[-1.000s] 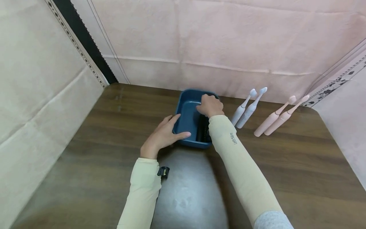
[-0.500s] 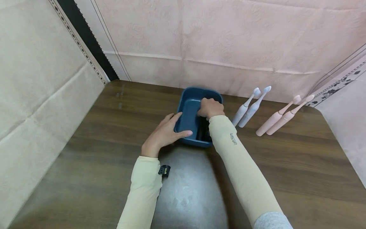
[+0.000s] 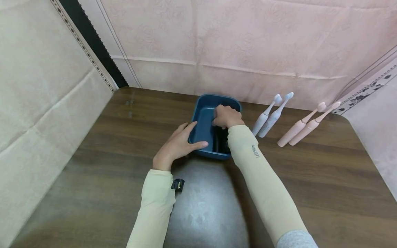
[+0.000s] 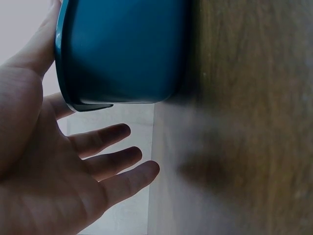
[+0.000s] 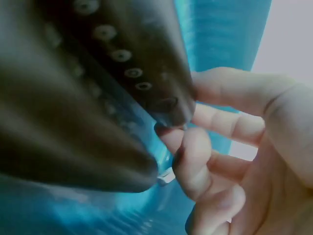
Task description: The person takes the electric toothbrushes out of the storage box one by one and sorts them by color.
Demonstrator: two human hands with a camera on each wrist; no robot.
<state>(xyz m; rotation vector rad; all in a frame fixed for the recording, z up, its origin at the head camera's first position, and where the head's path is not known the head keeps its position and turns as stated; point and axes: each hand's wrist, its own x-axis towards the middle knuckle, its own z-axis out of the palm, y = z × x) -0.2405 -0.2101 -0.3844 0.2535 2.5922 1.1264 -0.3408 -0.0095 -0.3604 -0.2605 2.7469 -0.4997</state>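
A blue plastic bin (image 3: 203,119) stands near the table's back edge. My right hand (image 3: 227,116) reaches into its right side. In the right wrist view, its thumb and fingertips pinch the end of a black electric toothbrush (image 5: 161,63) with a row of small round icons. A second black electric toothbrush (image 5: 83,142) lies beside it inside the bin; the heads of both are out of sight. My left hand (image 3: 175,146) rests on the bin's front left corner, thumb over the rim. Its other fingers are spread and straight in the left wrist view (image 4: 112,161).
To the right of the bin stand two pale blue electric toothbrushes (image 3: 269,121), then two pink ones (image 3: 305,131), upright on the brown wooden table (image 3: 102,165). A pale pink cloth wall (image 3: 242,44) rises behind, with pale walls at both sides.
The right hand has shifted slightly to the left within the bin. The left hand keeps its place on the corner. The camera view has moved a little.
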